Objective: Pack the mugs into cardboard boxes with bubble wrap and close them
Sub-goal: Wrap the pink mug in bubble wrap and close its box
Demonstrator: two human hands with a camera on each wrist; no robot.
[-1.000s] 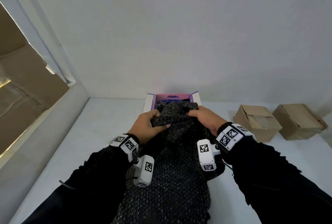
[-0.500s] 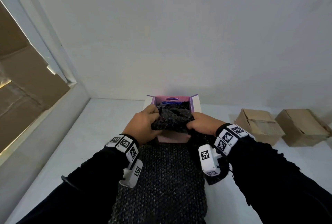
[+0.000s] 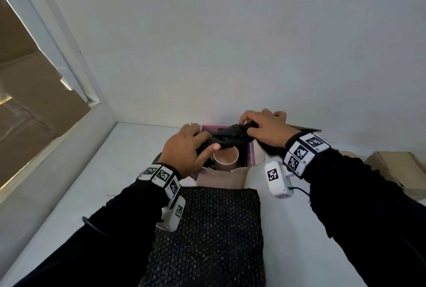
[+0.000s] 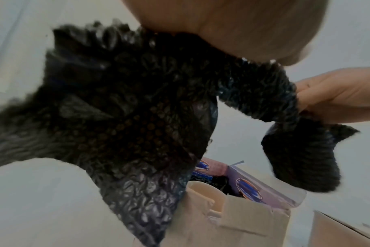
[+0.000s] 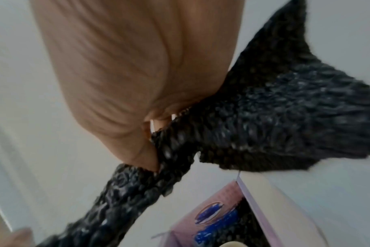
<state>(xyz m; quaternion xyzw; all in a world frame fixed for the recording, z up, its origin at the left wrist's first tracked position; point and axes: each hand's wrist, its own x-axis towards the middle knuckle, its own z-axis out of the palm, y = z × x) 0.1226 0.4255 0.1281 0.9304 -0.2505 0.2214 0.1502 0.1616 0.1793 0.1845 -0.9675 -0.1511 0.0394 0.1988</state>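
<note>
An open cardboard box (image 3: 221, 178) with pink inner flaps stands on the white table. A pale mug (image 3: 226, 160) sits upright inside it, also seen as the mug (image 4: 207, 192) in the left wrist view. Both hands hold a bunched piece of black bubble wrap (image 3: 230, 138) stretched just above the box opening. My left hand (image 3: 186, 148) grips its left end and my right hand (image 3: 262, 130) grips its right end. The bubble wrap (image 4: 127, 108) hangs crumpled below the left palm, and the bubble wrap (image 5: 254, 120) fans out beside the right palm.
A flat sheet of black bubble wrap (image 3: 212, 236) lies on the table in front of the box. Two closed brown cardboard boxes (image 3: 396, 171) sit at the right. A wall stands right behind the box, and a window frame (image 3: 69, 61) runs along the left.
Both hands lifted the bunched bubble wrap up off the box, so the mug inside shows now. The right hand moved farther back and to the right.
</note>
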